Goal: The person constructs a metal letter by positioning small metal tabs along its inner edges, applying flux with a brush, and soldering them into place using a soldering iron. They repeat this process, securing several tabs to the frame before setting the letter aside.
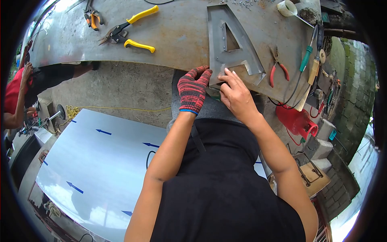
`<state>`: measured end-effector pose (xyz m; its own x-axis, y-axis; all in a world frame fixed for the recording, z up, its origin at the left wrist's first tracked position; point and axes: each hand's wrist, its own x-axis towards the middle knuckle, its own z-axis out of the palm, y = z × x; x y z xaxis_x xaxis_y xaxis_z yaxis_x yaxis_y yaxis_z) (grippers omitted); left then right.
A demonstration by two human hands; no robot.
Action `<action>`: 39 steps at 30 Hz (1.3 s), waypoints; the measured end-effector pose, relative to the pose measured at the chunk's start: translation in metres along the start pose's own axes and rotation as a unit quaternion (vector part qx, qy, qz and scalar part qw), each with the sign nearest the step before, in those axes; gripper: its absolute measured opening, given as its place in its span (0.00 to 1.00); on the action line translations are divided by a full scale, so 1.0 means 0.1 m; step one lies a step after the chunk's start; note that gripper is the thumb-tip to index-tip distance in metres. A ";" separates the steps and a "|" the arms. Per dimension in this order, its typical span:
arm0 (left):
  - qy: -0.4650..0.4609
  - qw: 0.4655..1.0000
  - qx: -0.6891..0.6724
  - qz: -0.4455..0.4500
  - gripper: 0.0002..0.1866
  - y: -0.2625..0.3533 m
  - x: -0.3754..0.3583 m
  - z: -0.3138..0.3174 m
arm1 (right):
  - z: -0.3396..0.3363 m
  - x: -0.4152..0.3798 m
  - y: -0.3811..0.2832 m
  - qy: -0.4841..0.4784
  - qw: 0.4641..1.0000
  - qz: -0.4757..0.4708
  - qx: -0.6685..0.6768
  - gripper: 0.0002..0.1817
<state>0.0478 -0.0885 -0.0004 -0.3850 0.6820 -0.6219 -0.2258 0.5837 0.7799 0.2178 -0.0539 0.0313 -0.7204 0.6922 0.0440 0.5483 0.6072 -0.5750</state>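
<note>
A sheet-metal letter A (216, 42) with raised side walls lies on the metal-topped table, its foot toward me. My left hand (192, 90), in a red and black striped glove, is closed on the near left corner of the letter's foot. My bare right hand (238, 93) is at the same foot, just right of the glove, with bent fingers closed on the near edge. Whether a small piece is between those fingertips is hidden. Right of the letter lie red-handled long-nose pliers (276, 66), their jaws pointing away from me.
Yellow-handled tin snips (121, 34) and orange-handled pliers (93, 18) lie on the table (173, 44). A soldering iron (307, 56) rests at the right edge, near a white cup (287, 8). Below are a red gas cylinder (296, 121) and a large sheet (109, 153). Another person (18, 90) is at left.
</note>
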 end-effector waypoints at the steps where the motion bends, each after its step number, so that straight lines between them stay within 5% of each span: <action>1: 0.002 1.000 -0.001 -0.002 0.13 -0.01 0.01 0.00 | 0.00 0.00 -0.01 -0.001 1.000 -0.002 -0.002 0.09; 39: 0.018 0.998 0.062 0.016 0.14 0.03 0.01 0.00 | -0.06 0.02 0.00 -0.017 1.000 -0.002 -0.004 0.09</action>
<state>0.0463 -0.0859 0.0016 -0.4228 0.6866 -0.5915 -0.1004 0.6132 0.7835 0.2189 -0.0498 0.0365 -0.7371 0.6755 0.0187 0.5481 0.6139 -0.5682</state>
